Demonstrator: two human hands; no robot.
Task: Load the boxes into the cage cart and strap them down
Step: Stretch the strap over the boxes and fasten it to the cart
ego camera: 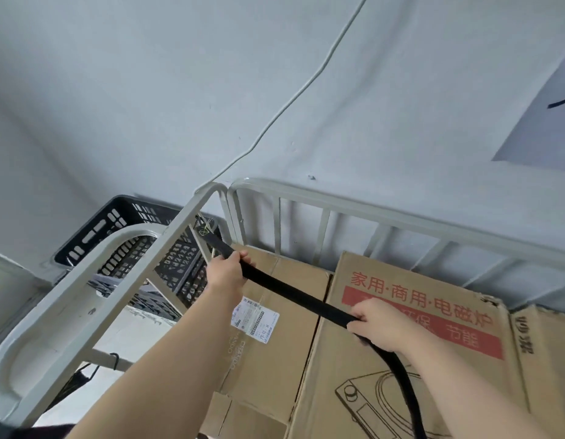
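A black strap [294,296] runs slantwise over the boxes inside the cage cart [370,213], and both hands hold it. Its far end meets the cart's left side rail near the back left corner, where a small stitched patch shows. The left hand [229,274] is just inside that left rail, its fingers curled over the strap close to the fastened end. The right hand [378,324] is nearer the middle of the cart, gripping the strap in a closed fist. Between the two hands the strap lies straight; past the right hand it curves down toward the cart's near side and out of view. Under the strap, a plain cardboard box [275,359] with a white shipping label [255,318] sits by the cart's left side. Beside it a box with red print [338,353] and a line drawing of a cooker fills the middle, and a third box [544,359] lies at the cart's right. Outside the cart's left rail stands a black plastic crate [94,229]. Behind the cart a pale wall carries a thin white cable [294,96].
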